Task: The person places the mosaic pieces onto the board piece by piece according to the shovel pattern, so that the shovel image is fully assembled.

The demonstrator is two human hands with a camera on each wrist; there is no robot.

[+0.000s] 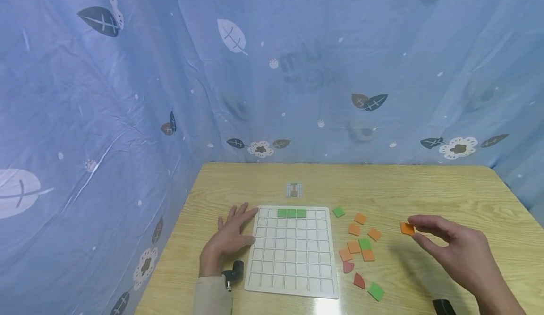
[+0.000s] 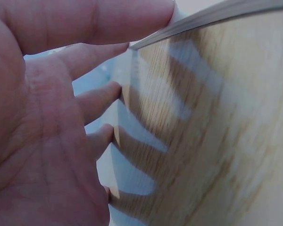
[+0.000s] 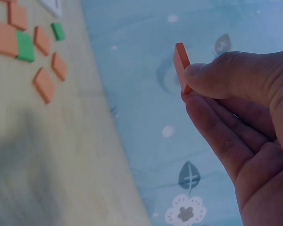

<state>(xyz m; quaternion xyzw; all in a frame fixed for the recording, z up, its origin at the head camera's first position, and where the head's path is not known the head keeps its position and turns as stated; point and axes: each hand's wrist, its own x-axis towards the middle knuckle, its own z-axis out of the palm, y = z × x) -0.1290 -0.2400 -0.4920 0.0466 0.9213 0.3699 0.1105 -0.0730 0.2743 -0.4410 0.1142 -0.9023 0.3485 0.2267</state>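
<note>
A white grid board (image 1: 290, 253) lies on the wooden table, with three green square tiles (image 1: 291, 213) side by side in its top row. At the board's left edge my left hand (image 1: 229, 237) rests with fingers spread; in the left wrist view its thumb and fingertips touch the board's edge and the table. My right hand (image 1: 456, 244) pinches an orange square tile (image 3: 181, 68) between thumb and fingers, raised to the right of the loose tiles. Orange tiles (image 1: 354, 229), green tiles (image 1: 376, 291) and red quarter-round tiles (image 1: 359, 280) lie scattered between the board and that hand.
Behind the board lies a small printed card (image 1: 294, 190) with a grid picture. A blue patterned curtain (image 1: 318, 69) hangs behind the table and along its left side. Part of a black wrist device (image 1: 233, 272) shows by the left sleeve.
</note>
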